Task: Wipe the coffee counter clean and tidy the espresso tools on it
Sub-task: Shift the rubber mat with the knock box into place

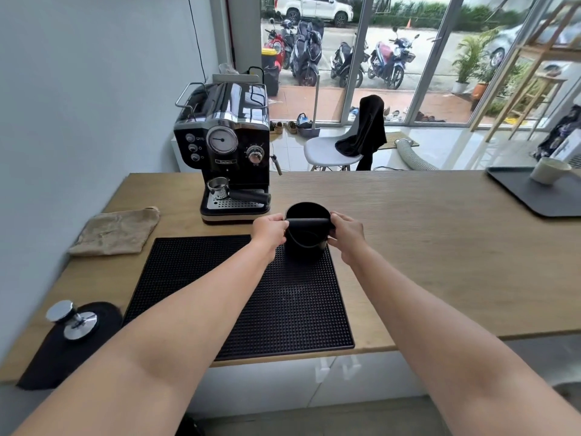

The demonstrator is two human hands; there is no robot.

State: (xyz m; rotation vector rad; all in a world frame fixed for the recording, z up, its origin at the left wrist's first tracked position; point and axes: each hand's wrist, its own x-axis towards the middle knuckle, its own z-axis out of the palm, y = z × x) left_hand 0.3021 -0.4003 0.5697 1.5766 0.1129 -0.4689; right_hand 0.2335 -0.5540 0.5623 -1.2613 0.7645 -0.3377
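From the head camera, the only legible writing is a small plate reading "Duchess" on the front of the black and chrome espresso machine (pixel 224 152), under its round pressure gauge; a mark below the right-hand knob is too small to read.

Both hands close on the round black knock box (pixel 305 234), which has a padded bar across its mouth. The left hand (pixel 270 229) has its fingers curled around the bar's left end, and the right hand (pixel 345 231) pinches the right end, so each grip is shut on that bar. The box's inside looks dark; I cannot tell whether anything lies in it. It sits at the far right corner of the black studded rubber mat (pixel 245 297) on the wooden surface (pixel 440 247).

Just beyond the grip stands the machine, with a steel portafilter (pixel 234 190) locked in above its drip tray. Left of the grip lies a folded beige cloth (pixel 116 231). Nearer the person and far left, a chrome tamper (pixel 73 319) lies tilted on a black cloth (pixel 63 357). Far right of the grip, a pale cup (pixel 549 170) stands on a dark tray (pixel 534 196).
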